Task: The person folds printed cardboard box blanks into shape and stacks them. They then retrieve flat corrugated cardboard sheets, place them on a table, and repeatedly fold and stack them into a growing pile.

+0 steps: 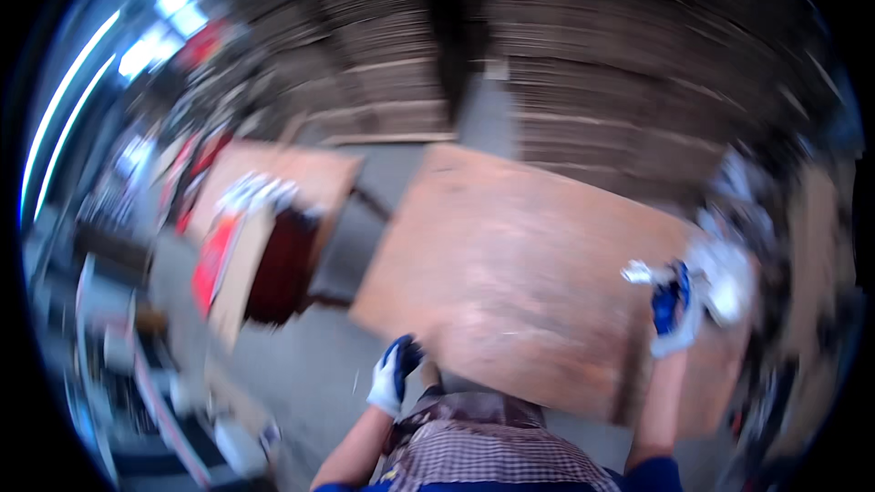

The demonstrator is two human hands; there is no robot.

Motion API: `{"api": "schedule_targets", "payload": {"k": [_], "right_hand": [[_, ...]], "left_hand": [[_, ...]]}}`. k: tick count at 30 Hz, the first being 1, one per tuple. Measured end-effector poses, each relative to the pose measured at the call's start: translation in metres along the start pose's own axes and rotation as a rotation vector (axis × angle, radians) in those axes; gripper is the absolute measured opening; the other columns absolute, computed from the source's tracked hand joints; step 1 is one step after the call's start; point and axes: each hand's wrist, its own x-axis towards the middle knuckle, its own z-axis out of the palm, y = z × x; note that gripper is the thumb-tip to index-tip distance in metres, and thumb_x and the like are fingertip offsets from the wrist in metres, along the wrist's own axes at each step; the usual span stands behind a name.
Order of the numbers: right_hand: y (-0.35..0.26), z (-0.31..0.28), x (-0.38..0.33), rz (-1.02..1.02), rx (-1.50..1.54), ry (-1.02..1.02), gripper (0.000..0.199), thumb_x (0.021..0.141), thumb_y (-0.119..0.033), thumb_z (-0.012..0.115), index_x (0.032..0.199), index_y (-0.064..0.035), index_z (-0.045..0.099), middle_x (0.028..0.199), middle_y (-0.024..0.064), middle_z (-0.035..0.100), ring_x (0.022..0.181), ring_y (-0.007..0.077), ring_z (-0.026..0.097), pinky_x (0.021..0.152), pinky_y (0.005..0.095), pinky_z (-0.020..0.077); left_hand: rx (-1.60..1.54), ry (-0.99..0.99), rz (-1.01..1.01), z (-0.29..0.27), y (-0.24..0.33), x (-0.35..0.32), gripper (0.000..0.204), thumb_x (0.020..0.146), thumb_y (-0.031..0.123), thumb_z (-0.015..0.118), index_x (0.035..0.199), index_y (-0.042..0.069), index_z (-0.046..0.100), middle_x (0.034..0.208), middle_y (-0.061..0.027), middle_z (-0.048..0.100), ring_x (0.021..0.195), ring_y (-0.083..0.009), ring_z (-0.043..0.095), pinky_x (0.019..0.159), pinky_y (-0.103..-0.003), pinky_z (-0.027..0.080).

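Observation:
Both my hands wear white gloves with blue palms and fingers, and motion smears the picture. At the near left corner of a wooden tabletop (510, 264), my left hand (393, 375) hangs with loosely stretched fingers and nothing visible in it. Over the right part of the tabletop, my right hand (673, 312) is closed round a small shiny whitish object (642, 272), which pokes out to the left. Its kind is too blurred to make out. Right beside this hand lies a heap of whitish clear plastic (726, 281).
Tall stacks of flat brown cardboard (620, 64) stand behind the table. To the left, a second wooden table (301, 169) has an open box (241, 264) with red sides near it. A metal-framed rack or cart (137, 364) stands at the lower left.

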Motion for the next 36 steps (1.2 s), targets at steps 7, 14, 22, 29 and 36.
{"api": "schedule_targets", "payload": {"k": [7, 14, 22, 29, 36], "right_hand": [[0.190, 0.224, -0.148, 0.107, -0.213, -0.431, 0.029, 0.093, -0.020, 0.069, 0.118, -0.0075, 0.061, 0.099, 0.0048, 0.065, 0.081, 0.0147, 0.063, 0.064, 0.0279, 0.0513], [0.332, 0.380, -0.311, -0.113, -0.412, -0.850, 0.032, 0.086, -0.004, 0.072, 0.115, -0.0014, 0.060, 0.111, 0.0091, 0.065, 0.092, 0.0158, 0.064, 0.082, 0.0292, 0.0520], [0.413, 0.431, -0.392, -0.513, -0.854, -1.086, 0.032, 0.074, -0.005, 0.084, 0.103, -0.0018, 0.069, 0.103, 0.0119, 0.070, 0.091, 0.0239, 0.069, 0.080, 0.0316, 0.0549], [0.434, 0.448, -0.400, -0.616, -1.037, -1.168, 0.036, 0.074, -0.012, 0.084, 0.106, -0.0034, 0.068, 0.105, 0.0145, 0.069, 0.090, 0.0290, 0.070, 0.079, 0.0348, 0.0562], [0.442, 0.472, -0.340, -0.847, -1.143, -1.015, 0.036, 0.076, -0.012, 0.083, 0.108, -0.0055, 0.068, 0.106, 0.0136, 0.069, 0.094, 0.0302, 0.068, 0.084, 0.0361, 0.0546]], "left_hand": [[-0.521, 0.305, 0.186, -0.197, 0.009, -0.022, 0.096, 0.088, 0.080, 0.037, 0.134, -0.002, 0.052, 0.122, -0.0192, 0.062, 0.110, -0.0339, 0.061, 0.101, -0.046, 0.047], [-0.725, 0.298, 0.298, -0.336, 0.096, 0.008, 0.097, 0.088, 0.081, 0.036, 0.132, -0.003, 0.053, 0.123, -0.0218, 0.062, 0.113, -0.0366, 0.060, 0.101, -0.051, 0.047], [-0.279, 0.215, 0.467, -0.345, 0.130, 0.029, 0.048, 0.103, 0.039, 0.047, 0.127, -0.001, 0.055, 0.111, -0.0230, 0.068, 0.097, -0.0309, 0.070, 0.090, -0.040, 0.057], [-0.115, 0.254, 0.443, -0.343, 0.143, 0.021, 0.034, 0.103, 0.020, 0.045, 0.116, -0.006, 0.063, 0.104, -0.0147, 0.073, 0.088, -0.0217, 0.071, 0.078, -0.028, 0.057], [-0.307, 0.239, 0.290, -0.339, 0.156, 0.016, 0.023, 0.101, 0.003, 0.046, 0.109, -0.005, 0.066, 0.101, -0.0135, 0.074, 0.089, -0.0239, 0.072, 0.079, -0.032, 0.057]]}}
